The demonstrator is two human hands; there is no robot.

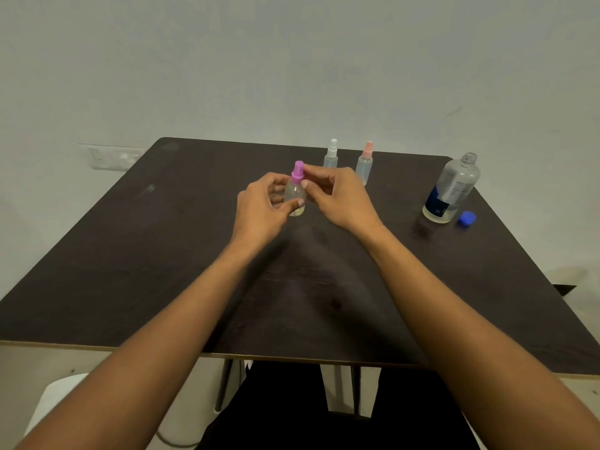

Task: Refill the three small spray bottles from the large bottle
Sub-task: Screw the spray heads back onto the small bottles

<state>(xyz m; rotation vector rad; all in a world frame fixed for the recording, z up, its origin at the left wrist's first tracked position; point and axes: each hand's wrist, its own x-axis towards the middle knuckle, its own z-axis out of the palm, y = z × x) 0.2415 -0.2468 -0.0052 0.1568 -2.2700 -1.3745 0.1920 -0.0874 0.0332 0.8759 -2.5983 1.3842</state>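
Note:
A small clear spray bottle with a purple top stands near the middle of the dark table. My left hand grips its body. My right hand pinches the purple spray head with thumb and fingers. Behind them stand a small spray bottle with a white top and one with a pink top, both upright. The large clear bottle, with a dark blue label, stands uncapped at the right. Its blue cap lies on the table beside its base.
The table's far edge meets a pale wall with a white switch plate at the left. The table's near edge runs just above my lap. A white seat corner shows at the lower left.

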